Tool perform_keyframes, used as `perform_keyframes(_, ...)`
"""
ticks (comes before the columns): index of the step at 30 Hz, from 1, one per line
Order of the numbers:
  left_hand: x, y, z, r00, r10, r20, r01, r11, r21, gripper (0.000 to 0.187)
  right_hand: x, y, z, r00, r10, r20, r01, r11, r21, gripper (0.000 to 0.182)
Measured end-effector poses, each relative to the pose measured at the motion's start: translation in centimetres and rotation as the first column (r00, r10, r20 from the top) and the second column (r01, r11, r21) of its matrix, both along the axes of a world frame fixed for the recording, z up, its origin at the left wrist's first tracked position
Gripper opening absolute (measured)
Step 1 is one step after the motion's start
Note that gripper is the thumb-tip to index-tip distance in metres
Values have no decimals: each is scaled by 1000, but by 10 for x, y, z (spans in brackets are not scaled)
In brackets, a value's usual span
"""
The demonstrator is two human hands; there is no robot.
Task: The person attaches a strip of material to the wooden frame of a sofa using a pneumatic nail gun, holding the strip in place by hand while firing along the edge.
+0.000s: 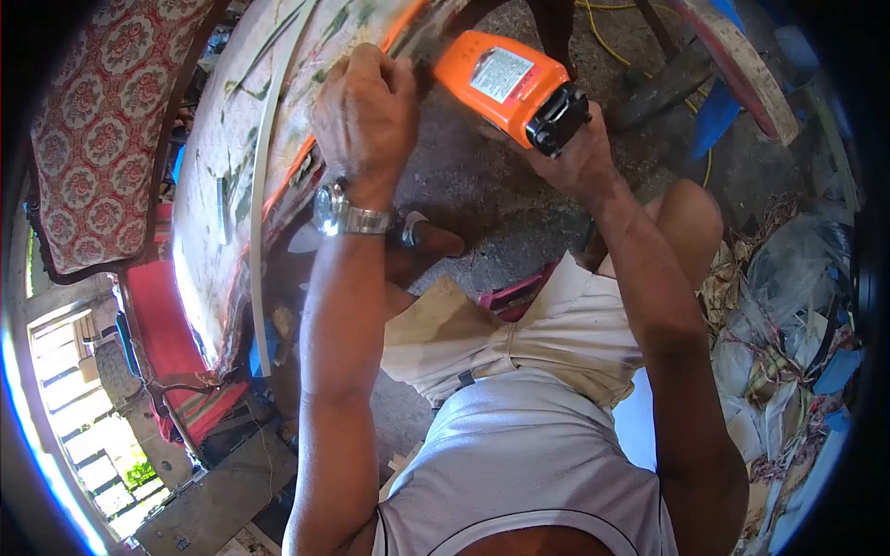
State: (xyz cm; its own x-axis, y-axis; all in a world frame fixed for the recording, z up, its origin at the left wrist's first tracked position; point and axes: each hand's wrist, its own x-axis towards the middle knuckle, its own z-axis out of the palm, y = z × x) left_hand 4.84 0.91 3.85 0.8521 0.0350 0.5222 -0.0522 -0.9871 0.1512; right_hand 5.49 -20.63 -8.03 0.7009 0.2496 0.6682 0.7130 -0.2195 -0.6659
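Grip: right hand point(579, 153) closed around the rear of an orange power tool point(505, 83), black end toward the camera, nose against a worn panel point(222, 176). Left hand point(366, 116) closed, knuckles up, pressed on the panel edge just beside the tool's nose; what the fingers enclose cannot be told.

Head view, 1 frame:
- Watch point(345, 215), metal band, on left wrist.
- Panel: curved, pale, flaking paint, orange rim, tilted at upper left.
- Strip point(264, 185), pale, lying along the panel.
- Patterned cloth point(93, 120), far left.
- Yellow cord point(603, 37) on concrete floor point(482, 185), top.
- Scrap heap point(788, 315), right.
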Motion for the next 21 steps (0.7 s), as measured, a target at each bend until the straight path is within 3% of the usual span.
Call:
perform_keyframes(5,-5,0,-1,1000,4,-2,-4,999,-48,22,3,-4,9,999,26,-42,-23,998,58,34)
perform_keyframes(8,-9,-3,15,989,94,-116,-121,960,-254,24,-5,-6,25,952,138,-272,-50,951,305,40)
perform_keyframes(12,-1,10,41,946,28,-322,-192,851,-489,27,-4,-8,20,966,158,-205,-75,930,360,35)
perform_keyframes(15,8,28,32,956,-84,-283,-133,732,-668,26,-4,-12,21,959,145,-244,-64,948,313,32)
perform_keyframes(17,2,21,33,952,-47,-302,-135,821,-555,25,-6,-15,26,956,140,-259,-67,960,273,31)
perform_keyframes(21,-7,5,16,972,58,-227,-148,903,-405,21,-5,-10,22,991,99,-89,-75,966,246,31)
